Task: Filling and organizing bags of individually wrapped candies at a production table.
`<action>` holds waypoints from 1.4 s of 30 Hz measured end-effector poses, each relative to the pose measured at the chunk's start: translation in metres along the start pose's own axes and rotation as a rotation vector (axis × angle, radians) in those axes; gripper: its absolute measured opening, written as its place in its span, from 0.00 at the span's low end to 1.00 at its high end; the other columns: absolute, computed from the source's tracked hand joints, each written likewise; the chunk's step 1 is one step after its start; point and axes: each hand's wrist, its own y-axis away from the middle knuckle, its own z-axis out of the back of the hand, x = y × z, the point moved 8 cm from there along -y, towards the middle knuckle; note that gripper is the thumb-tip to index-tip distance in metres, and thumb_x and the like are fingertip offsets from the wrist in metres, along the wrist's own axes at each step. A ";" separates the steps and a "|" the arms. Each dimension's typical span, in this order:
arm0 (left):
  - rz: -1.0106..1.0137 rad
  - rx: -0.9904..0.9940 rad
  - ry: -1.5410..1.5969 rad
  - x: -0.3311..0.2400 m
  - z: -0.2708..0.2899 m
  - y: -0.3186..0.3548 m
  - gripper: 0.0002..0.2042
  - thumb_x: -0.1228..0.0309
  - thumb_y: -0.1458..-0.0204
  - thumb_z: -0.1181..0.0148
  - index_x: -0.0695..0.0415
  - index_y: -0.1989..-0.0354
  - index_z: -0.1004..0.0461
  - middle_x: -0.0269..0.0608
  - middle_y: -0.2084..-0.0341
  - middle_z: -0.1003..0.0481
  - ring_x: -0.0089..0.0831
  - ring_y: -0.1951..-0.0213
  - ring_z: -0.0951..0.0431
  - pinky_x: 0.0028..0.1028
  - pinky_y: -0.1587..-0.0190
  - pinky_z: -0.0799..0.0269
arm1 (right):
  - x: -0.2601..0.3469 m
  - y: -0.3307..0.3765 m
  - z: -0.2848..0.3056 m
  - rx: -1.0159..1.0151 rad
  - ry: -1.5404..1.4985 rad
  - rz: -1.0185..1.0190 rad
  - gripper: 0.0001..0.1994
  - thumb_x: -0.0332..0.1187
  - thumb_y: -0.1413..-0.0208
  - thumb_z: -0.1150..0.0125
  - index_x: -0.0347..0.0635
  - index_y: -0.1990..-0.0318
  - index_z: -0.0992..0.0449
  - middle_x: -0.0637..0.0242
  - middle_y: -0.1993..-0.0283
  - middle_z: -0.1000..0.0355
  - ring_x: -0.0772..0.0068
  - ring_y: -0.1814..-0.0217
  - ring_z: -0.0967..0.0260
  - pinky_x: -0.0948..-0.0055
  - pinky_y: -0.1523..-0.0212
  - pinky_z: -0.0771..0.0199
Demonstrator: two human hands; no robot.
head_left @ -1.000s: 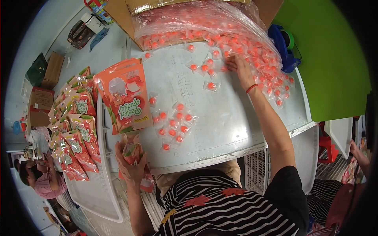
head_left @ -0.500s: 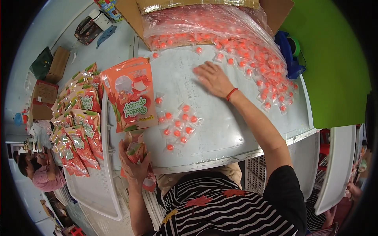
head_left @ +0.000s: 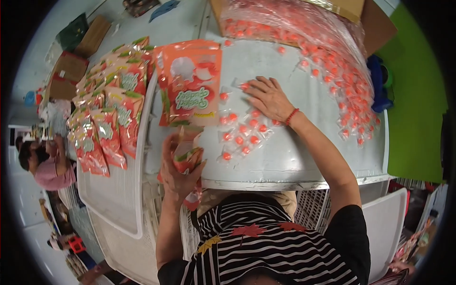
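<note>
My left hand is wrapped round an orange-red pouch, held upright at the front edge of the table. My right hand lies palm down over the table with its fingers spread. Its fingertips are at a small wrapped candy, red in clear film. Just left of and nearer than that hand sits a loose group of the same wrapped candies; one shows by its wrist. Flat pouches lie stacked beyond my left hand.
A large pile of wrapped candies spills from a plastic-lined cardboard box at the back right. At left, filled pouches sit on a white tray. A blue tape dispenser stands far right. Another person works at far left.
My right hand has moved left and nearer over the table, closer to the loose candies, with a candy now at its fingertips. My left hand keeps the pouch. The whole view has shifted.
</note>
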 end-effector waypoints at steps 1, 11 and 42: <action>-0.047 -0.021 -0.012 0.003 0.000 0.003 0.48 0.78 0.68 0.28 0.61 0.35 0.51 0.52 0.44 0.36 0.45 0.43 0.33 0.36 0.43 0.35 | 0.002 0.003 0.002 -0.028 -0.049 0.002 0.20 0.47 0.44 0.46 0.47 0.49 0.27 0.58 0.40 0.38 0.52 0.36 0.45 0.47 0.40 0.46; -0.347 -0.022 0.004 -0.045 -0.029 -0.023 0.48 0.72 0.70 0.25 0.61 0.37 0.48 0.52 0.46 0.36 0.48 0.44 0.35 0.40 0.44 0.35 | 0.037 0.028 0.020 -0.021 0.029 -0.001 0.21 0.47 0.50 0.38 0.44 0.54 0.27 0.61 0.47 0.33 0.53 0.41 0.39 0.53 0.43 0.41; -0.411 -0.058 -0.145 -0.053 -0.079 -0.039 0.47 0.67 0.71 0.26 0.64 0.39 0.47 0.54 0.44 0.40 0.53 0.44 0.40 0.46 0.41 0.43 | 0.039 0.002 0.010 -0.239 -0.904 -0.782 0.08 0.32 0.51 0.43 0.36 0.68 0.29 0.63 0.74 0.29 0.72 0.72 0.29 0.72 0.67 0.29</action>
